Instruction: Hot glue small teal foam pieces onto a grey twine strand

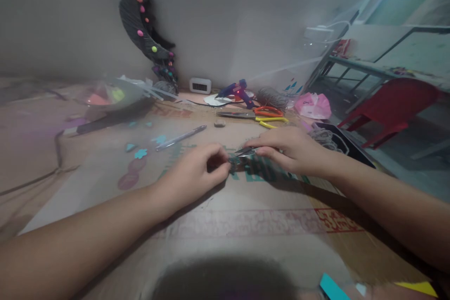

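My left hand (pixel 206 168) is closed in a pinch over the middle of the sheet. What its thumb and finger hold, if anything, is too small and blurred to make out. My right hand (pixel 290 150) comes in from the right, palm down, shut on a small pointed metal tool (pixel 246 152) with narrow silvery blades. The tool's tip points left, close to my left fingertips. Beneath both hands lies a translucent sheet (pixel 218 253) over printed cardboard (pixel 341 220). A clear pen (pixel 181 138) and blue foam flower (pixel 141 153) lie left of the hands.
Behind the hands are orange-handled scissors (pixel 269 111), a yellow-handled tool (pixel 272 123), a glue gun (pixel 236 91), grey yarn (pixel 272 97) and a white clock (pixel 200 86). A black tray (pixel 355 147) stands right. A dark crescent with pompoms (pixel 137 23) leans on the wall.
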